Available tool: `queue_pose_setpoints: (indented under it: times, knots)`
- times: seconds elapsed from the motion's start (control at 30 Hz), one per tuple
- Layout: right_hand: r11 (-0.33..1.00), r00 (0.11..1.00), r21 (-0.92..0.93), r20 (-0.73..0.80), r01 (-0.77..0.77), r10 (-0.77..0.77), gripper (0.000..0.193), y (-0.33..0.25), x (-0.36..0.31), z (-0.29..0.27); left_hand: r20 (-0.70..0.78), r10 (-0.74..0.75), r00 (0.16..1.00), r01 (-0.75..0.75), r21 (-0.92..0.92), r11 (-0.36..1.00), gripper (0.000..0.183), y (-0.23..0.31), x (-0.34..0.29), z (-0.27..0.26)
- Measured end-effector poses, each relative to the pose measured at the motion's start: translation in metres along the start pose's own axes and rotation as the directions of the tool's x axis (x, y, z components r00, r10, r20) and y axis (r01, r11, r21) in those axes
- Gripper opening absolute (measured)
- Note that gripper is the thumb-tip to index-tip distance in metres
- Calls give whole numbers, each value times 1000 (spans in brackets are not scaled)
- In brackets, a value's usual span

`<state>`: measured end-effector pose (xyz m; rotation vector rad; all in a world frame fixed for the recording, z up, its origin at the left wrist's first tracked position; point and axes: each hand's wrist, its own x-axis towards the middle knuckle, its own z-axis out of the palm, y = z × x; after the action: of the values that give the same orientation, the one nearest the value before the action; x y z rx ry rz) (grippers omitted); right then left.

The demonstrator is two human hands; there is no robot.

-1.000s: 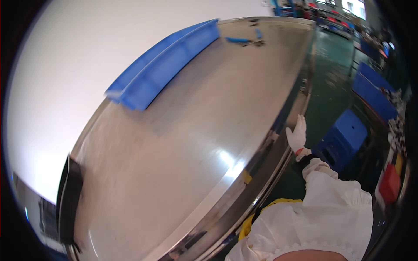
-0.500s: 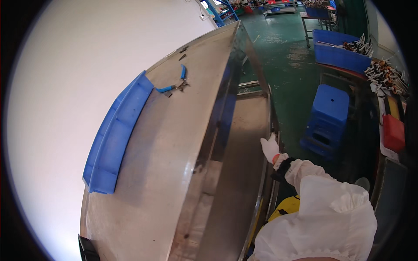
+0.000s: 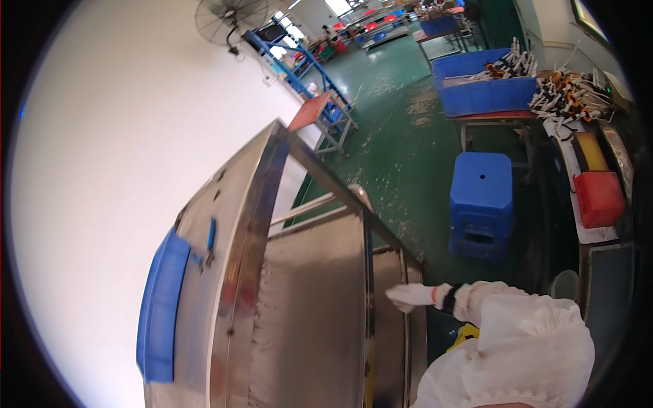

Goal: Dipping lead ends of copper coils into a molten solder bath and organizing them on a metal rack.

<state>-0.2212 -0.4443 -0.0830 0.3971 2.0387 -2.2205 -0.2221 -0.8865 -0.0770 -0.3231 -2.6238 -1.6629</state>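
My right hand, in a white glove, reaches in from the right over the lower part of a metal rack cart. A black band circles its wrist below a white sleeve. Its fingers point left and look bunched, slightly smeared; whether they touch the lower shelf's edge cannot be made out. Outside the picture is my left hand. On the cart's top shelf lie a blue plastic bin, tipped along the wall side, and blue-handled pliers with small dark pieces beyond them.
A blue stool stands on the green floor right of the cart. Farther back, a blue crate of cabled parts rests on a table. A red box sits on the right-hand bench. A red-topped table and wall fan are ahead.
The view has swung, showing more room ahead and the cart's lower shelves. My right hand appears lower in the picture, moved from the cart's side rail to over the lower shelf.
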Motion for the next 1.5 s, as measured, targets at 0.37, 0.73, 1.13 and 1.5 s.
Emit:
queue_pose_setpoints:
  times: [0.37,0.73,1.13,1.5]
  knots:
    - [718,817,-402,-384,-567,430,59,64,-195,-112,746,45,664,-280,193,940,40,83,46,166]
    - [599,480,246,-405,-762,778,67,116,-321,-121,909,-305,-285,-712,12,702,54,108,141,476]
    - [414,206,903,-430,118,879,51,186,-299,16,498,-656,-567,-822,-399,407,49,252,71,649]
    - [327,120,931,-348,163,930,80,153,-328,124,276,-727,-629,-777,-268,570,32,427,-16,635]
